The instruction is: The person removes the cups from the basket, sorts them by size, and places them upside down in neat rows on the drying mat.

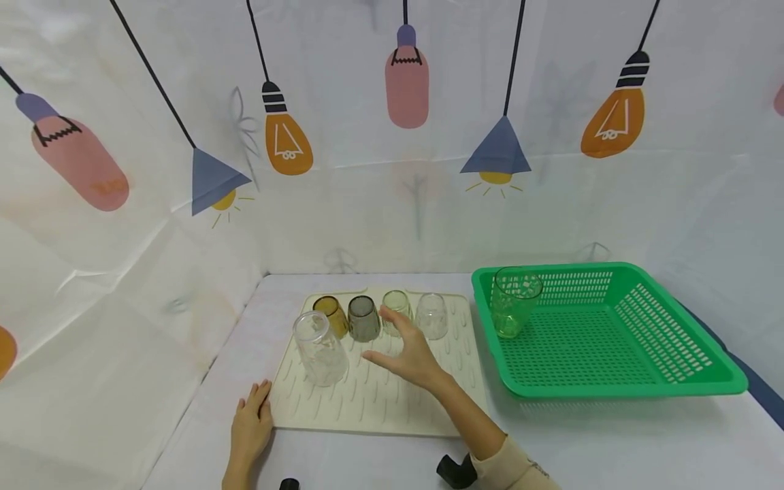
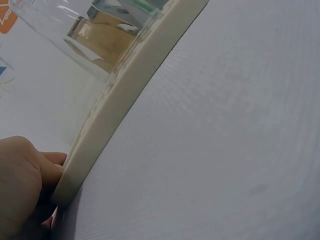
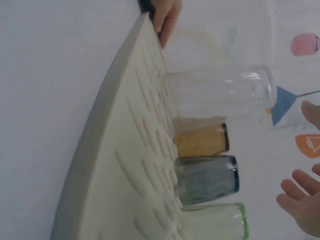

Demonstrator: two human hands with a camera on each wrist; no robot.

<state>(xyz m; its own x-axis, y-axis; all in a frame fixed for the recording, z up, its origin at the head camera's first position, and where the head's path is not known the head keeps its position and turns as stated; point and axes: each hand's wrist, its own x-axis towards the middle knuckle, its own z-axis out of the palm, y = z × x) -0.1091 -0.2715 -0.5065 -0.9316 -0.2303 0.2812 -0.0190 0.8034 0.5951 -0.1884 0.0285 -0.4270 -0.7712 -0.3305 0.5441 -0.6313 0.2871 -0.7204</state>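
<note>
My right hand (image 1: 410, 354) hovers over the cream ridged drainer mat (image 1: 373, 408), thumb and fingers spread apart with nothing between them. It overlaps the pale green glass (image 1: 398, 299) in the head view. Left of it stands a tall clear glass (image 1: 322, 357). Behind that, a row of short glasses runs across the mat: amber (image 1: 331, 314), grey (image 1: 364, 320), pale green, and clear (image 1: 432, 317). My left hand (image 1: 250, 423) rests against the mat's front left corner, fingers extended along its edge; the left wrist view shows the thumb side touching the rim.
To the right sits a green perforated basket (image 1: 588, 354), with a tall green glass (image 1: 514, 303) at its left end. A white sheet printed with lamps (image 1: 367, 218) hangs behind the table. Small black objects (image 1: 456, 471) show at the front edge.
</note>
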